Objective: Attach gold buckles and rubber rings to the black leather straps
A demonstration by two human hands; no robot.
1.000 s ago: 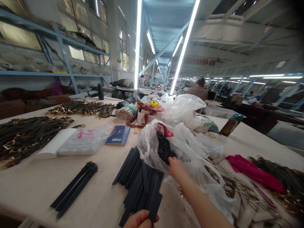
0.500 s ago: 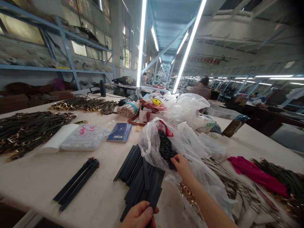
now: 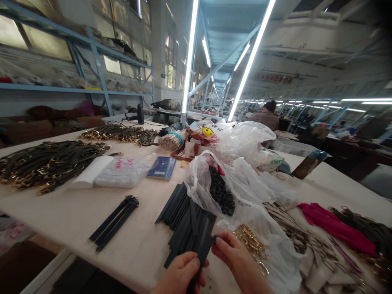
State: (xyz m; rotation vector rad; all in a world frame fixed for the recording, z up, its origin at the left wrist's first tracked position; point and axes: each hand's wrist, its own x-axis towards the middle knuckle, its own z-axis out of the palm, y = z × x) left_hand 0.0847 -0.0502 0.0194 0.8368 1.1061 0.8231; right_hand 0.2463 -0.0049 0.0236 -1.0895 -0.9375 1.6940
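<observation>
Pinching a dark strap (image 3: 204, 247) near its lower part, the left hand (image 3: 181, 269) keeps the long axis pointing away and slightly right; just right of it, the right hand's (image 3: 233, 254) fingertips grip what seems a small black loop (image 3: 215, 238).

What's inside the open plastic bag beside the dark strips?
Small black pieces are heaped at the mouth of the open plastic bag. Anything deeper is hidden by the top pieces and crumpled plastic.
</observation>
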